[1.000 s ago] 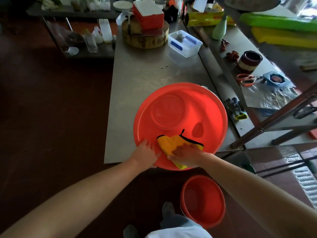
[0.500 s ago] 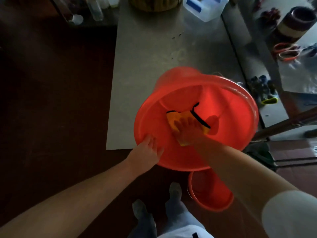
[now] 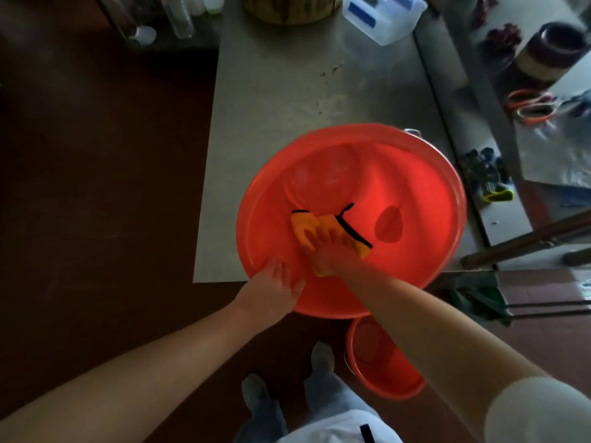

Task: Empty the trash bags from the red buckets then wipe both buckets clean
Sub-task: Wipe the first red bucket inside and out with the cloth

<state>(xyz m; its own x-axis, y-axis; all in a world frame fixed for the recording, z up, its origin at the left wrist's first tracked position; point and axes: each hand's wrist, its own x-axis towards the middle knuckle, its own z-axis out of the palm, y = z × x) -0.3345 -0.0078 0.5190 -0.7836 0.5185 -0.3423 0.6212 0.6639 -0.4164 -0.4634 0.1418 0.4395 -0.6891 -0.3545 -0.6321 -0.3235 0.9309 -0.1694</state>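
Wiping inside the red bucket point(image 3: 425, 193), the flat-fingered right hand point(image 3: 329, 251) presses a yellow cloth point(image 3: 307, 223) while the straight-fingered left hand point(image 3: 271, 292) steadies its rim; firm, overlapping strokes seem wise.

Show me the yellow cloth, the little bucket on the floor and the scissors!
yellow cloth point(image 3: 308, 223), head view, bare left corner
little bucket point(image 3: 396, 378), head view, outer wall
scissors point(image 3: 531, 107), head view, orange handles

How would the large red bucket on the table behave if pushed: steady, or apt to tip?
Likely light and easy to shove: the large red bucket looks like thin plastic, holding only a yellow cloth. It may tip, since its near rim overhangs the steel table edge; the left hand rests on that rim.
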